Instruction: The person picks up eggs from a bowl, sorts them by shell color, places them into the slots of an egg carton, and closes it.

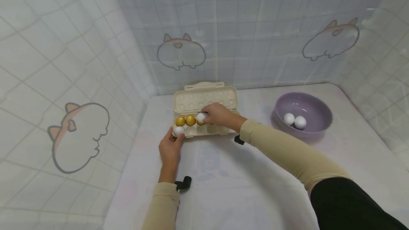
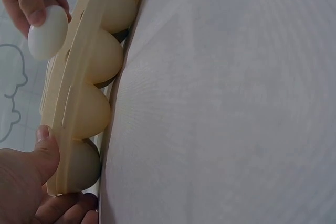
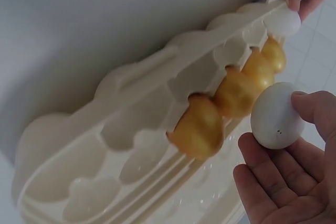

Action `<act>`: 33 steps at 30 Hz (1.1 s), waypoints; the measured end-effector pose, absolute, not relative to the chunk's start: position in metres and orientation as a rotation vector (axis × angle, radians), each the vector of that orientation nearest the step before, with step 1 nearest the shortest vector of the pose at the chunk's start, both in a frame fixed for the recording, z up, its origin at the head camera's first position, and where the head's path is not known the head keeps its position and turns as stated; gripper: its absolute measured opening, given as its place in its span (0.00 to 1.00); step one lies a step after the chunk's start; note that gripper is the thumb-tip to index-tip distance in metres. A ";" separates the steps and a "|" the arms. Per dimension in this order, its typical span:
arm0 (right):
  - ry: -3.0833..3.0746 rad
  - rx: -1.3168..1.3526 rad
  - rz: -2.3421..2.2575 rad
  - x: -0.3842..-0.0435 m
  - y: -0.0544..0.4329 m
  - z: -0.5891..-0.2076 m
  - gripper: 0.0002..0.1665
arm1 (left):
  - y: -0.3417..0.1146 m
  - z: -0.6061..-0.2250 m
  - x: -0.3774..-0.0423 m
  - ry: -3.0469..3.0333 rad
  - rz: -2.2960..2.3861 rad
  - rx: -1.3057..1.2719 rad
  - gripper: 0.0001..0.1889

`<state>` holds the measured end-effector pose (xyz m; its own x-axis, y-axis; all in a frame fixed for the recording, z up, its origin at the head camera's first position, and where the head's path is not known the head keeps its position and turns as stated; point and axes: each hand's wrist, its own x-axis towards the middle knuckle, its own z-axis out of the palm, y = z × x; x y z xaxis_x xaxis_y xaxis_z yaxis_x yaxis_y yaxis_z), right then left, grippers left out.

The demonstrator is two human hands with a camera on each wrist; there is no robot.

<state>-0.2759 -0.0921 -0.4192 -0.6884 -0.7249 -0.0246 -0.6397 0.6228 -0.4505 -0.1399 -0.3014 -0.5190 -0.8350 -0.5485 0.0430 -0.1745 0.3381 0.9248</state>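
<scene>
A cream egg carton (image 1: 204, 131) lies with its lid (image 1: 204, 98) folded back. Several golden eggs (image 3: 234, 92) fill part of its back row, and one white egg (image 1: 179, 131) sits in the front-left cup. My left hand (image 1: 170, 149) grips the carton's left end, thumb at the rim and fingers around the end. With thumb and fingers, my right hand (image 1: 221, 115) pinches another white egg (image 3: 277, 115) just above the golden eggs. Small dark marks show on this egg in the right wrist view. Other front cups hold nothing.
A purple bowl (image 1: 319, 125) with two white eggs (image 1: 294, 120) stands to the right on the pale tabletop (image 1: 207, 194). Tiled-pattern sheeting (image 1: 239, 45) rises behind and at both sides. Black wrist cameras (image 1: 183, 183) are strapped at the sleeves.
</scene>
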 end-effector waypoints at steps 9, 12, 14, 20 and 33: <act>2.646 -1.229 -0.552 -0.269 -0.115 -0.435 0.16 | -0.301 -0.521 -0.140 -2.264 -1.464 0.627 0.38; 2.640 -1.262 -0.562 -0.265 -0.122 -0.439 0.15 | -0.302 -0.522 -0.141 -2.252 -1.465 0.615 0.38; 2.648 -1.300 -0.544 -0.262 -0.126 -0.441 0.13 | -0.302 -0.523 -0.141 -2.246 -1.469 0.608 0.38; 2.689 -1.407 -0.381 -0.256 -0.136 -0.449 0.12 | -0.302 -0.524 -0.140 -2.249 -1.483 0.610 0.38; 2.740 -1.459 -0.182 -0.244 -0.149 -0.460 0.23 | -0.303 -0.524 -0.140 -2.254 -1.455 0.586 0.38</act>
